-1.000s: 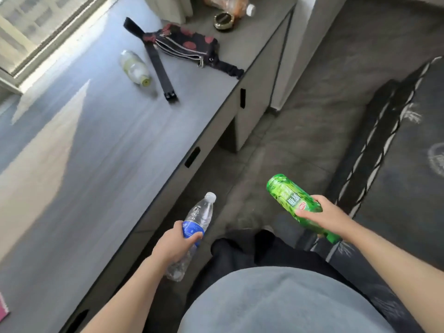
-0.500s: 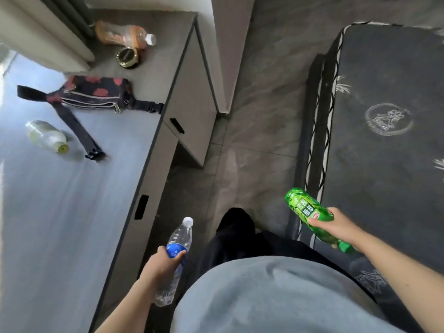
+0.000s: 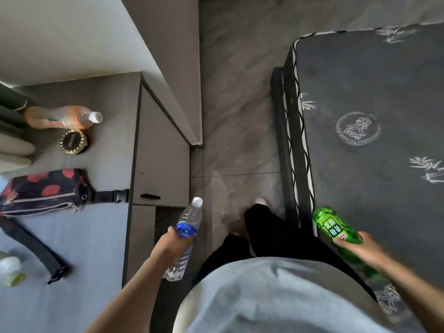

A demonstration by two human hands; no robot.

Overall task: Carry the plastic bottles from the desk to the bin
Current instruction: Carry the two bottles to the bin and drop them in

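Observation:
My left hand grips a clear water bottle with a blue label and white cap, held over the floor beside the desk. My right hand holds a green bottle by its lower half, next to the mattress edge. On the desk at the far left lie an orange bottle with a white cap and, at the lower left edge, a pale bottle with a yellow-green cap. No bin is in view.
A dark pouch with red spots and its strap lie on the desk, next to a round gold-rimmed tin. A dark mattress fills the right side. A grey tiled floor strip runs between desk and mattress; a wall corner juts out ahead.
The view has swung right and along the aisle. The desk has slid to the left, the mattress has come nearer on the right. Both hands still hold their bottles.

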